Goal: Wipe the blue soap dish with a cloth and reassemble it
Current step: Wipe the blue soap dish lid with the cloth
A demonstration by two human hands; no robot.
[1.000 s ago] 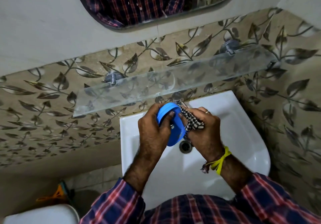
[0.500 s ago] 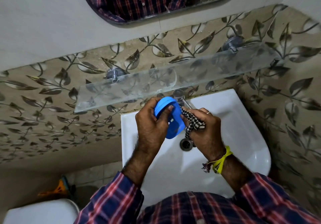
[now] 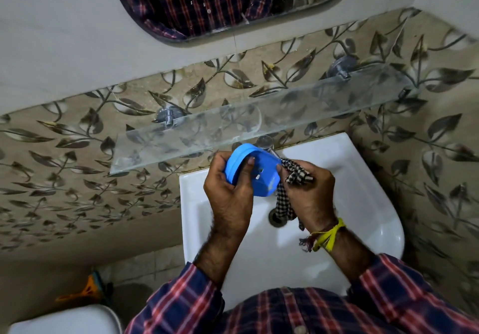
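While the left hand [image 3: 228,191] grips the soap dish [image 3: 255,169] tilted on edge, close under the glass shelf [image 3: 181,137], the right hand [image 3: 309,191] clutches the cloth [image 3: 295,173] above the open sink [image 3: 363,204].

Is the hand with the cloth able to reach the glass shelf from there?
Probably yes. The right hand holding the checked cloth is just below the glass shelf, with nothing between them, though the blue soap dish sits beside it.
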